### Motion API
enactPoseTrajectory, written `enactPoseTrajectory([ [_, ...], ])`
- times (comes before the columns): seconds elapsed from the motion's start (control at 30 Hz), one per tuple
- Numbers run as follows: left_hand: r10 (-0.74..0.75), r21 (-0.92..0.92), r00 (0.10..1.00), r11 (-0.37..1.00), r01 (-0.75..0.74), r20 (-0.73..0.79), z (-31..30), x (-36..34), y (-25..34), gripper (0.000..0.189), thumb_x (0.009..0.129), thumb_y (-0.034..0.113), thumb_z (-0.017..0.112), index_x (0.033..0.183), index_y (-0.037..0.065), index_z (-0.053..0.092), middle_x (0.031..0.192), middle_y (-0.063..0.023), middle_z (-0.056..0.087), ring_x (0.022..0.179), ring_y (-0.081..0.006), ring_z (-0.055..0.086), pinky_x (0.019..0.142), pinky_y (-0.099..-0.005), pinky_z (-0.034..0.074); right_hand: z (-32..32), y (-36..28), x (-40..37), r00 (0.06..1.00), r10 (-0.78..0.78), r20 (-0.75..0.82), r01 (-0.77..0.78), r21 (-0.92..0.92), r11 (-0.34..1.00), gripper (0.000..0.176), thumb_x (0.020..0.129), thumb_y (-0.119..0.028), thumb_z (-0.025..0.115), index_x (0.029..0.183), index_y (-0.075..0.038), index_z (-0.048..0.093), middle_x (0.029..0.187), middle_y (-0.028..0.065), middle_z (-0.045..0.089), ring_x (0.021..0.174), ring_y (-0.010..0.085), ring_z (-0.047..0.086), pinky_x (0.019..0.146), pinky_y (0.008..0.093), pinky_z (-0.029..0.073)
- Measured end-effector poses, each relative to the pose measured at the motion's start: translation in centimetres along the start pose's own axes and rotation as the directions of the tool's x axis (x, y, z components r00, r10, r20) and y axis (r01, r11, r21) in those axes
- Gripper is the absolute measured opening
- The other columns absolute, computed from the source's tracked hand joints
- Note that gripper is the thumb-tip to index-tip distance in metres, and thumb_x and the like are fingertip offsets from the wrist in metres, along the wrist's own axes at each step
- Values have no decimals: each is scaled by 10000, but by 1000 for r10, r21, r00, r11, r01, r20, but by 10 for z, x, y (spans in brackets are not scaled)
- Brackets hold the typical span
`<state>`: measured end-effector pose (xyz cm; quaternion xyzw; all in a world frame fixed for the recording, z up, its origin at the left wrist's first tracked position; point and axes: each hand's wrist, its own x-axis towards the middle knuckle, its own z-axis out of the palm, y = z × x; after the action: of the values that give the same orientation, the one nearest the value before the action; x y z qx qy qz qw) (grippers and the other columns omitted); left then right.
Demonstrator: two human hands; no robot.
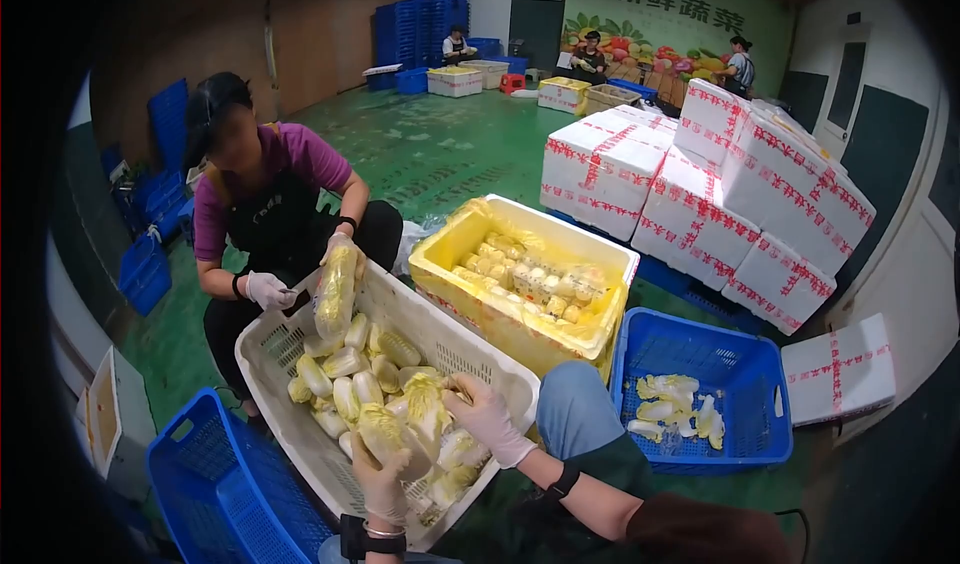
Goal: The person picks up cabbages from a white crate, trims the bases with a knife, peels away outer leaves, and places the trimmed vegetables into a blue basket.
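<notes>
My left hand, in a pale glove, is closed round the lower part of a small napa cabbage over the white crate. Gloved as well, my right hand pinches the edge of a yellow-green cabbage leaf just right of that cabbage. Several more small napa cabbages lie loose in the crate beneath both hands. Across the crate, a co-worker in a purple shirt holds a bagged napa cabbage upright in gloved hands.
Beyond the white crate stands a yellow-lined foam box of packed cabbages. Right of my knee, a blue crate holds loose leaves; another blue crate stands at lower left. Foam boxes are stacked at right. Other people sit farther back.
</notes>
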<state>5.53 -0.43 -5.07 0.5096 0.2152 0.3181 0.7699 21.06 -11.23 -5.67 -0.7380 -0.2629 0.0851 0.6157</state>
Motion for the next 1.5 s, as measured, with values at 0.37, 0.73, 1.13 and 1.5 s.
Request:
enactPoseTrajectory([
  [0.37,-61,-201,997,977,69,44,6,-6,6,789,706,74,737,1387,24,343,1253,-113,523,1127,-240,542,952,-360,467,34,-1,-56,906,171,386,-183,-5,983,637,847,-430,690,1255,32,528,1106,115,639,1019,189,597,890,326,467],
  [0.73,-86,-728,996,683,58,-2,-20,13,10,460,927,214,593,1335,49,460,1324,-129,535,1208,-277,524,1014,-446,452,-9,-1,-19,889,346,301,-456,655,602,407,901,-308,653,1166,-12,566,1000,83,660,856,123,635,764,262,516],
  [1.13,-151,-791,987,595,142,64,-21,15,-5,606,897,349,623,1368,52,383,1325,-193,491,1237,-360,475,1061,-501,374,-123,5,18,965,-154,214,-256,897,-359,741,848,-587,551,1424,-143,408,969,-26,612,424,50,208,390,214,191],
  [1.5,-38,-750,988,647,140,152,-12,11,3,655,902,368,610,1396,27,349,1373,-146,452,1254,-297,467,1089,-445,347,42,-23,-29,937,-106,333,23,244,969,660,749,-165,801,1319,-11,505,1223,108,572,1124,182,550,1001,312,404],
])
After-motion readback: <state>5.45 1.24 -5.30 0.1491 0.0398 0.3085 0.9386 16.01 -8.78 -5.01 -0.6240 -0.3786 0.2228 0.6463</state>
